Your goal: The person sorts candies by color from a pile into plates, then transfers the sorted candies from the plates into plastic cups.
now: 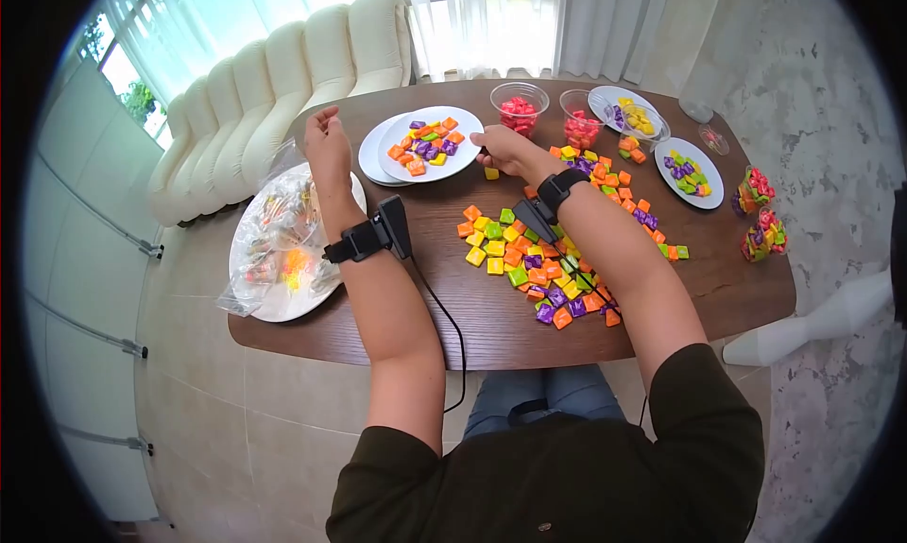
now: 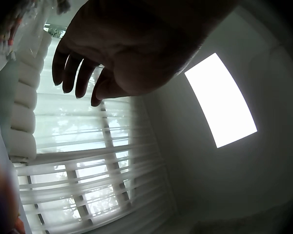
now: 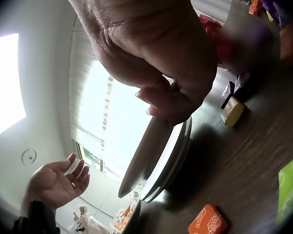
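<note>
My right hand (image 1: 510,153) pinches the right rim of a white plate (image 1: 385,152) bearing orange, purple and yellow wrapped candies (image 1: 430,144). In the right wrist view this plate (image 3: 145,156) is tilted above other white plates (image 3: 178,158), the fingers of my right hand (image 3: 161,63) curled at its edge. My left hand (image 1: 328,146) is raised left of the plates, holding nothing, its fingers loosely bent; the left wrist view shows the same hand (image 2: 122,53) in the air.
Loose candies (image 1: 515,250) spread across the table (image 1: 435,297). A large plate with plastic-wrapped items (image 1: 283,241) lies at left. Cups of red candies (image 1: 518,113) stand at the back, filled cups (image 1: 763,236) at right, near another candy plate (image 1: 690,172).
</note>
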`<state>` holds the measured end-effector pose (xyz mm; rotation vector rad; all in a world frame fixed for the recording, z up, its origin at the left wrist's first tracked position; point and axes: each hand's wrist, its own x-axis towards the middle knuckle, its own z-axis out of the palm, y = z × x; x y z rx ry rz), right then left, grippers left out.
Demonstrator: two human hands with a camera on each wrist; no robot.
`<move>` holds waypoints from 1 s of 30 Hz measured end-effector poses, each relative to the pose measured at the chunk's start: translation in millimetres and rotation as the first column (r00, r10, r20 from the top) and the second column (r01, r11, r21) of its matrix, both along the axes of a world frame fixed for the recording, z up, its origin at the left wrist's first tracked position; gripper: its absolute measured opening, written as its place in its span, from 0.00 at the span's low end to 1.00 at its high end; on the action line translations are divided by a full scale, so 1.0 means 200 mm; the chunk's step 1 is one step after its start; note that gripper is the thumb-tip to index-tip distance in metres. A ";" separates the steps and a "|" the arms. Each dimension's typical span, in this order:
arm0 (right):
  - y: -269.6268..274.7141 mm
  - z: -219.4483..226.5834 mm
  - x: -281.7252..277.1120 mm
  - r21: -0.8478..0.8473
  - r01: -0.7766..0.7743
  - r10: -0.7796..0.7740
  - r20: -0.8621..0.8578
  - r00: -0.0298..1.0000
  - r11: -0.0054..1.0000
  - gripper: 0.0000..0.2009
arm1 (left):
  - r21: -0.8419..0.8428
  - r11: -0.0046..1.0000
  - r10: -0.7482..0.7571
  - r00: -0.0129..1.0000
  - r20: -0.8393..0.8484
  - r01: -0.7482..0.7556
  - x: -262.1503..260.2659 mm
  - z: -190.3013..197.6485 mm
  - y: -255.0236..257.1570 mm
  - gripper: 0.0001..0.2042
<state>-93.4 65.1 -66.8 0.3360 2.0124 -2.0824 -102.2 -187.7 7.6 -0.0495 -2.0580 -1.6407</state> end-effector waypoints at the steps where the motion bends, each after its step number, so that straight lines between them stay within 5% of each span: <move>1: 0.01 0.02 0.01 -0.025 0.004 -0.004 0.009 1.000 1.000 0.11 | 0.006 0.999 0.039 0.999 -0.004 -0.039 -0.04 -0.05 0.00 0.12; 8: -0.03 0.18 -0.04 -0.190 0.122 -0.136 -0.063 0.989 0.974 0.11 | 0.052 0.978 0.190 0.967 0.168 -0.202 -0.24 -0.39 0.14 0.21; 12: -0.08 0.26 -0.05 -0.224 0.179 -0.201 -0.080 0.976 0.958 0.09 | -0.335 0.910 0.319 0.929 0.187 -0.245 -0.21 -0.47 0.17 0.23; 16: -0.13 0.27 -0.09 -0.218 0.251 -0.274 -0.080 0.959 0.943 0.09 | -0.544 0.771 0.510 0.831 0.220 -0.330 -0.15 -0.47 0.22 0.26; 19: -0.13 0.26 -0.11 -0.220 0.282 -0.304 -0.072 0.950 0.934 0.10 | -0.612 0.778 0.397 0.866 0.303 -0.142 -0.12 -0.47 0.21 0.23; 22: -0.14 0.25 -0.12 -0.234 0.301 -0.325 -0.070 0.943 0.925 0.10 | -0.824 0.514 0.445 0.895 0.019 -0.239 -0.12 -0.53 0.23 0.21; 26: -0.12 0.24 -0.14 -0.237 0.289 -0.317 -0.089 0.944 0.927 0.10 | -0.852 0.503 0.029 0.982 0.186 0.146 -0.16 -0.50 0.24 0.27; 30: -0.11 0.26 -0.15 -0.241 0.322 -0.351 -0.090 0.932 0.916 0.10 | -0.798 0.509 0.077 0.907 0.414 0.322 -0.12 -0.40 0.32 0.32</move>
